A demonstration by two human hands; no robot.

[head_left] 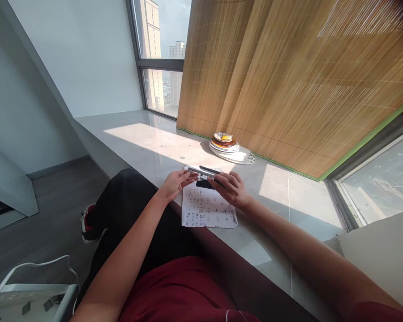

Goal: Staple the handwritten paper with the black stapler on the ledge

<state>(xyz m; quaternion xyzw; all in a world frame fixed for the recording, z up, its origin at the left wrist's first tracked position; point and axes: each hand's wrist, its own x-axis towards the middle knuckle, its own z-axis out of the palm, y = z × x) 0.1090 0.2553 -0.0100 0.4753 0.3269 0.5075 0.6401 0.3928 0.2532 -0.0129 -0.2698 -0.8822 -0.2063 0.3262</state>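
My right hand point(231, 188) grips a stapler point(201, 172) with its fingers and thumb, above a handwritten sheet of paper point(206, 208). The stapler looks swung open: a dark upper arm, a grey metal strip and a black base spread apart. At the strip's left end is my left hand point(177, 184), its thumb and fingers closed about the tip; whether staples are there is too small to tell. The sheet lies on the pale sill, its near edge sticking out over the front edge. The right hand hides part of the stapler and the sheet's far corner.
Beyond the hands, a stack of plates point(223, 147) stands on the glossy windowsill point(137, 138) by a bamboo blind point(255, 80). A tiny grey piece point(182, 157) lies left of it. At lower left are a white container point(30, 295) and a white cable point(33, 264).
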